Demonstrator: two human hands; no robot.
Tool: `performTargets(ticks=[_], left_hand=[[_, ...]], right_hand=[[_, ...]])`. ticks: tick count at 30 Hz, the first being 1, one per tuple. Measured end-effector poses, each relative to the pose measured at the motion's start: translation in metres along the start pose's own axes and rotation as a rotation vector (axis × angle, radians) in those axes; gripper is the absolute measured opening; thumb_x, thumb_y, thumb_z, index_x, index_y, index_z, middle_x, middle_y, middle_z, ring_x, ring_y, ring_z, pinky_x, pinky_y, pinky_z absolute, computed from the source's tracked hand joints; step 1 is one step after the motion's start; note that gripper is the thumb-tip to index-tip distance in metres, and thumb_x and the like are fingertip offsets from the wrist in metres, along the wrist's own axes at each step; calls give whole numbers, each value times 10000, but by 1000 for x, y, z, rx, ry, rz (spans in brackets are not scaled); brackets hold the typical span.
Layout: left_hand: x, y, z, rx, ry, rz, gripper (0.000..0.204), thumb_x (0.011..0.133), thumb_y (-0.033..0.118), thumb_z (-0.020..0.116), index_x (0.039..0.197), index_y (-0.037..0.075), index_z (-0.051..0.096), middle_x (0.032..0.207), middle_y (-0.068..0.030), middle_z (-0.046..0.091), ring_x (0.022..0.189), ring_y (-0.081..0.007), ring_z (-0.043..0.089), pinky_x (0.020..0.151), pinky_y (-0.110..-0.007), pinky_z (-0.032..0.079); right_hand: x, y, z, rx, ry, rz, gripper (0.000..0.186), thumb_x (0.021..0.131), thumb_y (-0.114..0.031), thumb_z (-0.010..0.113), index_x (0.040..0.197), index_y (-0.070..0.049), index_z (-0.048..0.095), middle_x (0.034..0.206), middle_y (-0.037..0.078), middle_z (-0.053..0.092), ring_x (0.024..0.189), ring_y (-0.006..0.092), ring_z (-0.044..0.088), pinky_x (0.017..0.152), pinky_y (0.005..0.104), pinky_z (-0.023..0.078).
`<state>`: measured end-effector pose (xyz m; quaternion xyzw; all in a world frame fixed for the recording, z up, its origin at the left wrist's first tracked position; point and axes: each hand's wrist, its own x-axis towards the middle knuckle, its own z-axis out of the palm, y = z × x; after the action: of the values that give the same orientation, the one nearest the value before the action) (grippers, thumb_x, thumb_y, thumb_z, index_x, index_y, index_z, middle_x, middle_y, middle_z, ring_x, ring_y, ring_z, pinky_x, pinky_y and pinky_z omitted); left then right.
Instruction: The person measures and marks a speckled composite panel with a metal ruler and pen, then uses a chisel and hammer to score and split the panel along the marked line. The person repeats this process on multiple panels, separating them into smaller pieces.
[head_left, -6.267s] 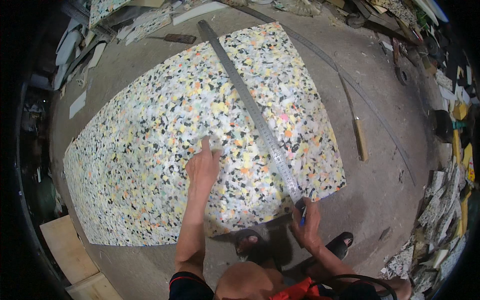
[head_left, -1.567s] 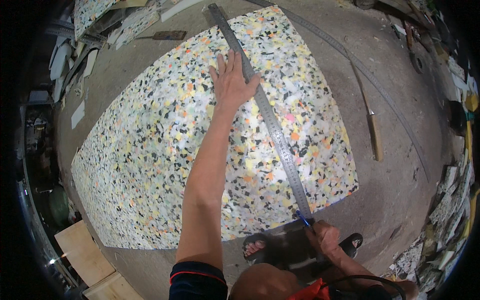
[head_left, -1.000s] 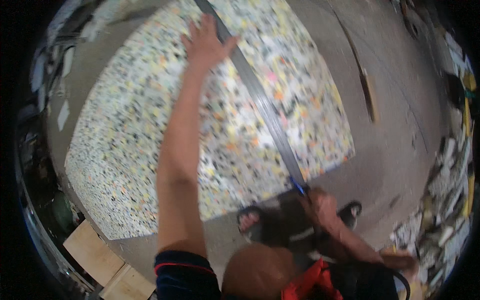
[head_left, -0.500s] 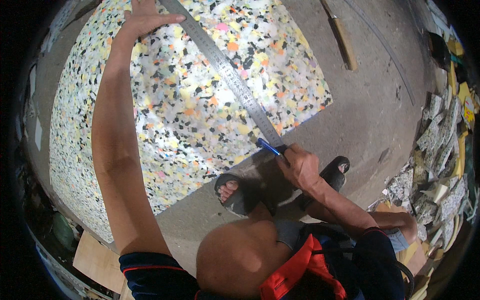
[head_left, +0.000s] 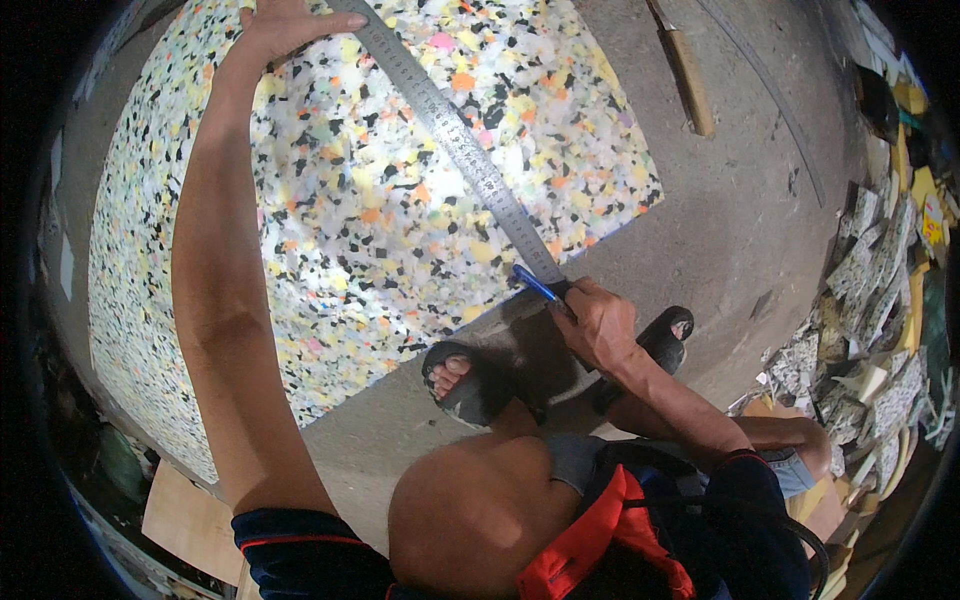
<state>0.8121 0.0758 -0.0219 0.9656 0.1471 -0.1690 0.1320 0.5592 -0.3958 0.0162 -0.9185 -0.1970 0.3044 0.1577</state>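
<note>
A large foam sheet speckled white, yellow, black and orange lies on the floor. Across it runs a long steel ruler, slanting from the top down to the sheet's near edge. At the far end my left hand presses down with its thumb stretched onto the ruler and its fingers apart; the fingertips are partly cut off by the frame. My right hand is closed round a blue pen beside the ruler's near end. The pen's end toward the sheet lies at the near edge of the foam.
A wooden-handled knife lies on the concrete floor right of the sheet, with a thin grey strip farther right. Foam offcuts pile up along the right side. My sandalled feet stand near the sheet's edge. A wooden board is at lower left.
The whole picture has shifted slightly left. Both hands keep their places: the left on the ruler, the right holding the pen at its near end.
</note>
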Motion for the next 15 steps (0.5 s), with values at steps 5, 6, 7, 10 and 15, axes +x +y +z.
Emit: performTargets(ticks=[5,6,7,10,15], left_hand=[[-3,1,-2,-10,43,-3,1537,567,704,886,1653,78,-4,1714,-230,-19,1582,-408,-70,1263,-596,18],[-2,2,4,-33,63,18,1536,565,706,886,1653,76,4,1714,-232,-16,1582,-412,-63,1260,-601,19],[-3,2,10,-56,85,38,1535,562,709,887,1654,75,13,1713,-235,-13,1582,-415,-55,1258,-605,21],[4,-34,42,126,296,153,1306,722,827,697,1665,158,90,1734,-116,64,1587,-390,-8,1224,-697,34],[-8,17,7,8,18,54,1565,542,782,847,1659,117,-26,1721,-180,-59,1578,-395,-100,1244,-639,-48]], right_hand=[[7,2,1,-10,4,5,228,866,-244,740,834,-38,647,848,158,648,736,382,684,621,483,547],[9,4,1,-23,11,9,231,868,-247,738,837,-37,647,844,162,652,739,386,684,623,484,546],[7,5,3,-17,1,38,255,869,-264,743,817,-36,641,845,169,651,751,405,675,627,490,539],[8,-1,1,-1,-33,35,308,876,-299,755,769,-41,625,832,189,645,781,440,660,636,500,524],[8,-9,-32,-54,-118,18,310,867,-308,798,992,-38,708,822,176,664,810,380,695,665,473,560]])
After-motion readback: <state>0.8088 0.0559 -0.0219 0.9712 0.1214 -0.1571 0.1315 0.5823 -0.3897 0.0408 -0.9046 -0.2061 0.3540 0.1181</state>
